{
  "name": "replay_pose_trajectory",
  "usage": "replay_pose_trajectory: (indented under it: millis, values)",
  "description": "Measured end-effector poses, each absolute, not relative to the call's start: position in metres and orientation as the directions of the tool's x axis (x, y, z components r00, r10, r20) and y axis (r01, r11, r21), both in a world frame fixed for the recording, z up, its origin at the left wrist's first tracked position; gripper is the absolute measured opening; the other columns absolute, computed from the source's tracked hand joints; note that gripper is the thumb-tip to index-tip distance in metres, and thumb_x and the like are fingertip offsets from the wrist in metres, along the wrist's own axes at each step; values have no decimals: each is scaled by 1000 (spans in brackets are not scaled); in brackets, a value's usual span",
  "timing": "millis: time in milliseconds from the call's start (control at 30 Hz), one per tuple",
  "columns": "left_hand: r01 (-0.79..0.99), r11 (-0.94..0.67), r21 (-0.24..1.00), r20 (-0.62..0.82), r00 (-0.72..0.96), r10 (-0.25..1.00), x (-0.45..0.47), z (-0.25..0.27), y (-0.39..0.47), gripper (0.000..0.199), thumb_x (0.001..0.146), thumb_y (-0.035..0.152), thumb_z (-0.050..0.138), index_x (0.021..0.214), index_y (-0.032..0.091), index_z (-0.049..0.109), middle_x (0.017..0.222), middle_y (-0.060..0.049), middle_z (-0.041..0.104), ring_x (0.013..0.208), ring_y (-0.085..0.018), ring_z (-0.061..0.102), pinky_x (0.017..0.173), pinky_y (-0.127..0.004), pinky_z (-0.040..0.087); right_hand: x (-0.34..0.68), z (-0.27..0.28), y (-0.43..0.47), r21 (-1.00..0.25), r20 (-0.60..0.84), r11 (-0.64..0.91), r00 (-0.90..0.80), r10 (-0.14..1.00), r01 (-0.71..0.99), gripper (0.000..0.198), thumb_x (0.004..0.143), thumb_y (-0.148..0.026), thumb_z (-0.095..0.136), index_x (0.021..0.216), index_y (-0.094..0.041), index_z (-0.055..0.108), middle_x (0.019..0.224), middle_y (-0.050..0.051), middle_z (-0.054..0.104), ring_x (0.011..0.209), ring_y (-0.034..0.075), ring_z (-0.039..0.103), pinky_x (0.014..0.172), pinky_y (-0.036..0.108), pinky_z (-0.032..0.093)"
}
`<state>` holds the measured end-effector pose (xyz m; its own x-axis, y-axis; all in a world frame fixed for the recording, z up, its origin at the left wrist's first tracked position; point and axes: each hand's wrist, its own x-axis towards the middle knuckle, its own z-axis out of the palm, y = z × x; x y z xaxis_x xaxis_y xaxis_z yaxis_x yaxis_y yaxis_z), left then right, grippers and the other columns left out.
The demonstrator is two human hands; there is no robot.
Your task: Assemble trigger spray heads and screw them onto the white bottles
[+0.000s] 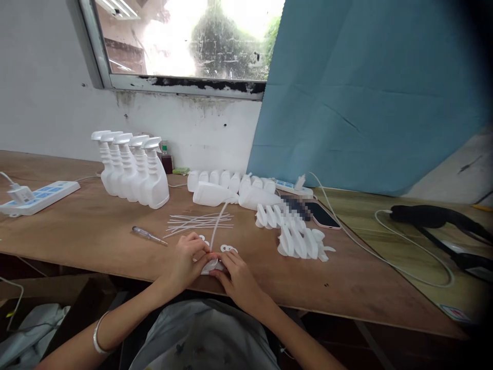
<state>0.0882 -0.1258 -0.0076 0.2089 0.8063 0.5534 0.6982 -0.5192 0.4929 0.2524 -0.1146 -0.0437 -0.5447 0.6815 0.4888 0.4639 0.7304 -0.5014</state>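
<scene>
At the front edge of the table, my left hand (189, 258) and my right hand (239, 277) come together with bent fingers around a white trigger spray head (211, 267). A thin white dip tube (217, 225) rises from between the fingertips and leans away over the table. My left fingers pinch near its lower end, while my right fingers press on the head from the other side. The exact joint of tube and head is hidden by fingers. Small white ring washers (228, 248) lie just beyond my hands. Several loose tubes (192, 222) are spread further back.
Assembled spray bottles (156, 177) stand in a row at left. White bottles (213, 193) lie at the back. Spray heads (300, 240) are piled at right near a phone (322, 214). A screwdriver (149, 235), power strips (50, 196) and a cable (354, 241) also occupy the table.
</scene>
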Motion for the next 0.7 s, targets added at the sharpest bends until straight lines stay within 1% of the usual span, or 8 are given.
replay_pose_trajectory:
  millis: [167, 333, 433, 500, 567, 600, 633, 700]
  values:
    - [705, -532, 469, 539, 249, 805, 89, -9, -125, 21, 80, 28, 57, 63, 16, 60, 65, -2, 58, 70, -16, 52, 65, -27, 39, 252, -43, -116, -545, 470, 704, -528, 707, 456, 11, 77, -15, 60, 86, -17, 54, 87, 5, 59, 84, 20, 52, 77, 36, 45]
    - [601, -486, 635, 457, 216, 863, 84, -9, -118, 18, 75, 32, 63, 64, 18, 64, 67, -2, 60, 68, -15, 54, 63, -26, 41, 254, -39, -115, -730, 372, 558, -456, 808, 393, 23, 68, -25, 70, 86, -17, 57, 80, 2, 60, 73, 16, 55, 66, 30, 45]
    - [462, -590, 662, 477, 347, 808, 75, 7, -106, 14, 74, 34, 64, 75, 20, 67, 77, -3, 64, 77, -16, 56, 71, -27, 44, 260, -36, -111, -893, 329, 407, -339, 881, 192, 24, 69, -32, 68, 83, -17, 56, 77, 0, 61, 69, 14, 56, 63, 26, 45]
    - [419, -686, 595, 509, 464, 725, 66, 22, -89, 20, 70, 33, 68, 87, 21, 67, 90, -4, 66, 89, -18, 56, 82, -29, 43, 267, -34, -106, -929, 358, 370, -222, 907, 12, 28, 65, -33, 70, 80, -17, 53, 84, 1, 62, 74, 15, 58, 65, 26, 47]
    - [484, -701, 524, 474, 518, 712, 55, 33, -63, 28, 67, 35, 70, 93, 23, 66, 103, -4, 63, 101, -20, 52, 92, -33, 38, 275, -32, -100, -922, 379, 371, -66, 923, -114, 29, 63, -31, 71, 76, -19, 49, 86, 1, 62, 76, 16, 59, 67, 27, 48]
    - [567, -641, 517, 454, 454, 767, 48, 36, -47, 32, 66, 36, 70, 95, 24, 65, 108, -4, 61, 105, -22, 50, 94, -34, 36, 279, -30, -97, -916, 370, 366, 5, 929, -165, 28, 64, -31, 70, 75, -19, 48, 85, 0, 63, 75, 16, 60, 66, 27, 48]
    - [661, -520, 541, 451, 294, 843, 41, 36, -30, 39, 62, 39, 72, 97, 24, 64, 110, -5, 60, 108, -23, 49, 96, -35, 34, 283, -29, -95, -909, 350, 355, 65, 935, -219, 27, 65, -30, 70, 76, -20, 47, 83, -1, 62, 73, 15, 60, 66, 28, 48]
    - [720, -379, 582, 449, 104, 888, 29, 30, 6, 59, 61, 42, 71, 111, 14, 55, 118, -15, 53, 114, -31, 43, 98, -44, 30, 291, -24, -90, -880, 305, 338, 148, 941, -333, 25, 67, -29, 68, 81, -21, 49, 82, -2, 62, 71, 15, 61, 68, 31, 49]
